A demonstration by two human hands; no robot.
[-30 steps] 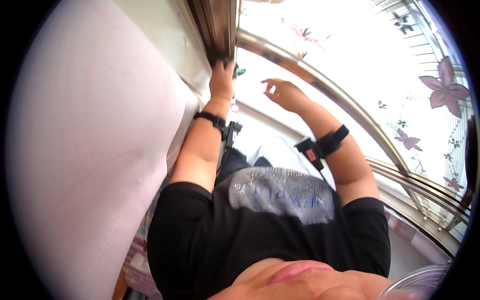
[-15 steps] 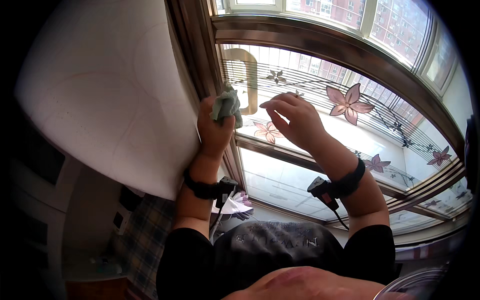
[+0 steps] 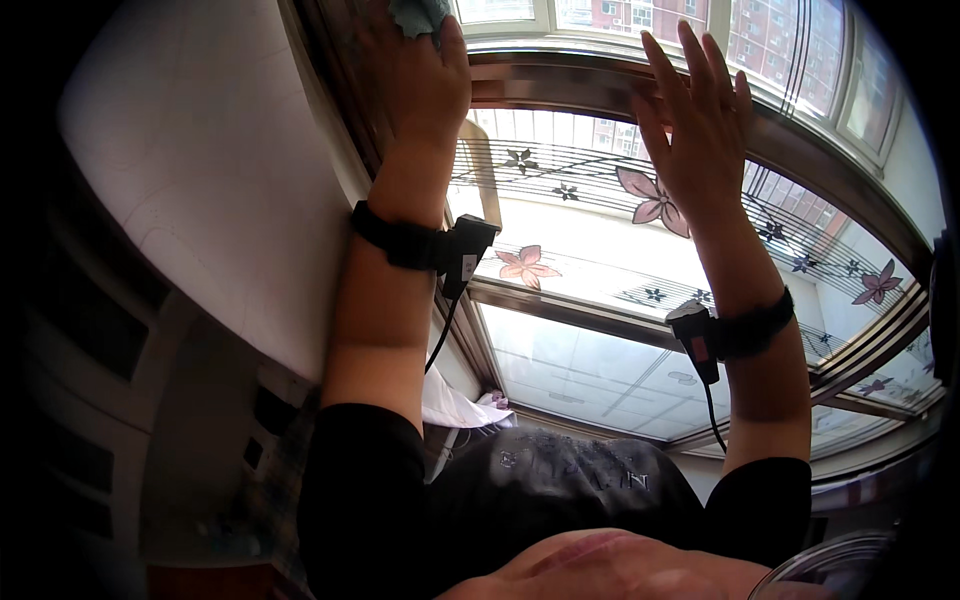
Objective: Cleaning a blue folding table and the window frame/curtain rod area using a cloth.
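High at the upper left, my left hand [image 3: 425, 75] grips a grey-green cloth [image 3: 418, 14] against the brown window frame [image 3: 345, 95]. Part of the cloth is cut off by the picture's top edge. My right hand [image 3: 700, 130] is raised with its fingers spread, holding nothing. It is in front of the frame's upper crossbar [image 3: 560, 82], and whether it touches is hard to tell. Below it lies the glass pane [image 3: 590, 235] with pink flower decorations and dark curved lines. Each wrist wears a black band with a small cabled device.
A large pale panel or curtain [image 3: 200, 170] runs close along my left arm. Beyond the upper opening are white-framed windows [image 3: 500, 10] and brick buildings. A white cloth [image 3: 455, 405] hangs low by the frame. Dim furniture stands at the lower left.
Both hands have moved up. The left carried the cloth from beside the decorated pane to the frame's top corner; the right rose toward the upper crossbar, its fingers now spread wider.
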